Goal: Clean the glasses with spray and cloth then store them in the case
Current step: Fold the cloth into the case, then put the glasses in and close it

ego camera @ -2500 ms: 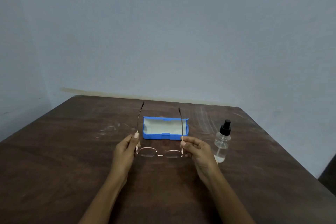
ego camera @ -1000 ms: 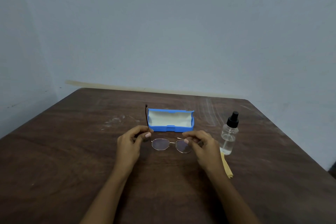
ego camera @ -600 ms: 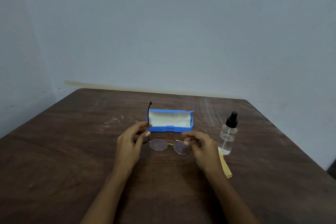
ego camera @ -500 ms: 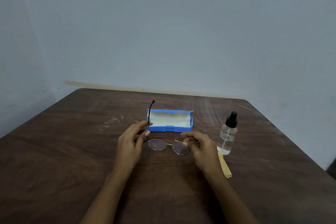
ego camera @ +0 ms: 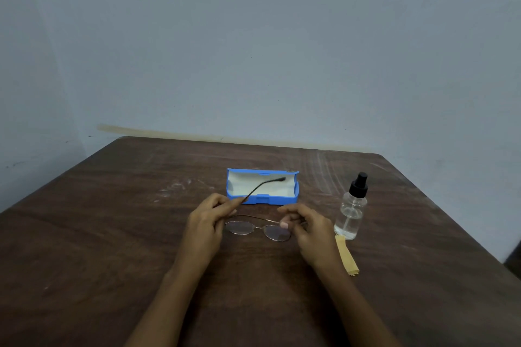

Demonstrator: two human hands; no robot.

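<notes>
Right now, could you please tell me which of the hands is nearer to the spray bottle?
Right. The right hand pinches the glasses just beside the spray bottle, not touching it; the left hand grips the opposite temple, across the glasses from it.

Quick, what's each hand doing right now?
Left hand: pinches the glasses by one temple arm.
Right hand: pinches the glasses at the other end.

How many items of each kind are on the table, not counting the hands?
glasses: 1
blue case: 1
spray bottle: 1
yellow cloth: 1
Total: 4
</notes>
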